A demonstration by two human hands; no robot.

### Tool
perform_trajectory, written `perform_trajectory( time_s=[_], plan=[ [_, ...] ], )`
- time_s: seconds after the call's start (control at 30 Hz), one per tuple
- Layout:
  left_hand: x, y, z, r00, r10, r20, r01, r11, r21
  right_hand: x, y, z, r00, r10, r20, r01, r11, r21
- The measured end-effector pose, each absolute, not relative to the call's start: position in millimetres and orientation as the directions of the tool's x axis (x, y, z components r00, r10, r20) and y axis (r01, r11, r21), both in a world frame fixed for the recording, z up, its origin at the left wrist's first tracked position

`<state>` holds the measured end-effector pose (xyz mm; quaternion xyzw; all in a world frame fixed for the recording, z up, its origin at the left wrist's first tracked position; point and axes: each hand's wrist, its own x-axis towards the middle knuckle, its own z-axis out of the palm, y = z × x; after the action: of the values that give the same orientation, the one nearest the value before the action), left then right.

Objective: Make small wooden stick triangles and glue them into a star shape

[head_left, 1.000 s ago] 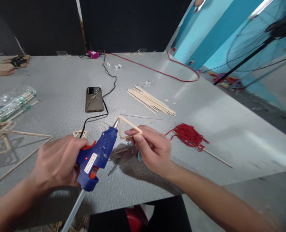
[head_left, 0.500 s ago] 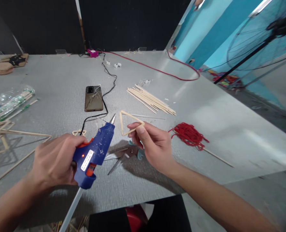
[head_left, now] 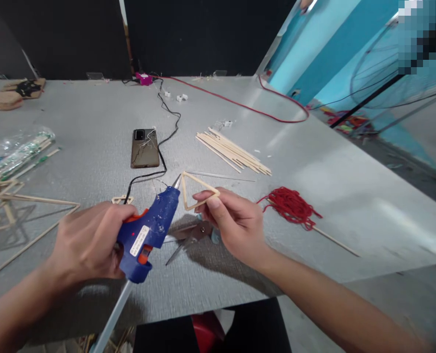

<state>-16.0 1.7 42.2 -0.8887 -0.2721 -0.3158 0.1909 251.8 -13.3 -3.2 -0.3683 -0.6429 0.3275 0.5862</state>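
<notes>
My left hand (head_left: 89, 240) is wrapped round the handle of a blue hot glue gun (head_left: 153, 223), with a long clear glue stick (head_left: 115, 314) poking out of its back end. The gun's metal nozzle meets the upper left corner of a small triangle of wooden sticks (head_left: 184, 191). My right hand (head_left: 236, 220) pinches that triangle at its right corner between thumb and fingers. Below the triangle lie scissors (head_left: 192, 233) with opened blades, their handles partly hidden behind my right hand.
A phone (head_left: 144, 149) lies beside the gun's black cord (head_left: 173, 115). Loose wooden sticks (head_left: 236, 152) and red yarn (head_left: 291, 206) are to the right. Stick frames (head_left: 4, 211) and a plastic bag (head_left: 22, 152) lie at left. A pink plug block (head_left: 144, 79) sits at the back.
The glue gun has moved slightly right and up, so its nozzle now touches the triangle's upper left corner. My right hand holds the triangle almost still.
</notes>
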Motion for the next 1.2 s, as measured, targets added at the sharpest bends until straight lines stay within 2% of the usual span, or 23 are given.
perform_trajectory(
  time_s=[0.27, 0.53, 1.2],
  plan=[
    [-15.4, 1.6, 42.9, 0.656, 0.355, 0.666, 0.594, -0.787, -0.165, 251.6, -12.9, -1.2, -0.057, 0.839, 0.54, 0.127, 0.543, -0.83],
    [-17.8, -1.4, 40.7, 0.656, 0.417, 0.629, 0.599, -0.795, -0.098, 250.8, -13.9, 1.6, -0.055, 0.836, 0.546, 0.149, 0.548, -0.823],
    [-18.1, -1.3, 40.1, 0.665, 0.396, 0.632, 0.584, -0.804, -0.111, 250.6, -12.7, 3.2, -0.066, 0.818, 0.571, 0.199, 0.571, -0.796]
  ],
)
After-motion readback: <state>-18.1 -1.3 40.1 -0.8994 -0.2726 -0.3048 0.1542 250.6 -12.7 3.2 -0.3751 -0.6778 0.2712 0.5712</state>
